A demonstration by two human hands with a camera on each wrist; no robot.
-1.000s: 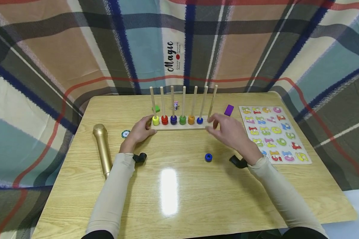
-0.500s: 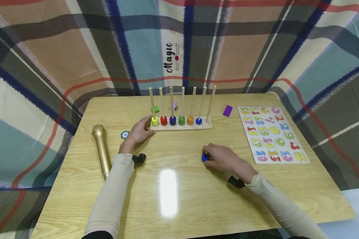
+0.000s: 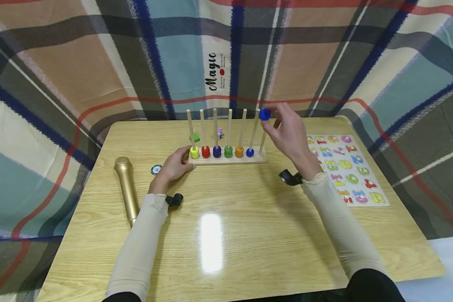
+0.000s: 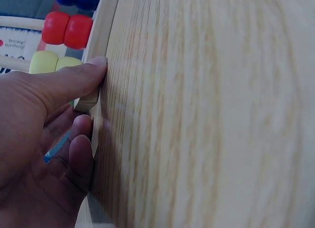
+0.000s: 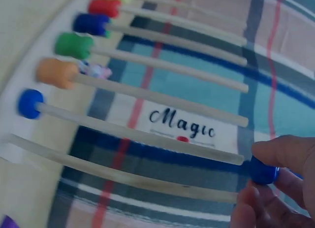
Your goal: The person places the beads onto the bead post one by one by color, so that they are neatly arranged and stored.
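Note:
A wooden bead stacker has a pale base [image 3: 258, 158] with several upright pegs. Pairs of yellow [image 3: 194, 152], red [image 3: 205, 152], dark blue [image 3: 217, 152], green [image 3: 228, 152] and orange beads [image 3: 239, 151] sit low on their pegs; one blue bead [image 3: 250, 152] sits on the peg to their right. The rightmost peg [image 5: 147, 176] is bare. My left hand [image 3: 174, 165] holds the base's left end, thumb [image 4: 81, 80] on its front edge. High at the right, my right hand [image 3: 288, 132] pinches another blue bead [image 5: 265, 172] beside the tip of the single-bead peg, apparently off it.
A gold microphone [image 3: 128, 191] lies at the left, and a round chip [image 3: 156, 169] near the left hand. Behind the stacker are a green block [image 3: 195, 137] and a small figurine [image 3: 220, 133]. A letter puzzle board [image 3: 356, 172] lies at the right, partly behind the right hand.
My right hand has left the stacker's right end, picked up the loose blue bead from the table and raised it to the peg tops. The left hand stays on the base.

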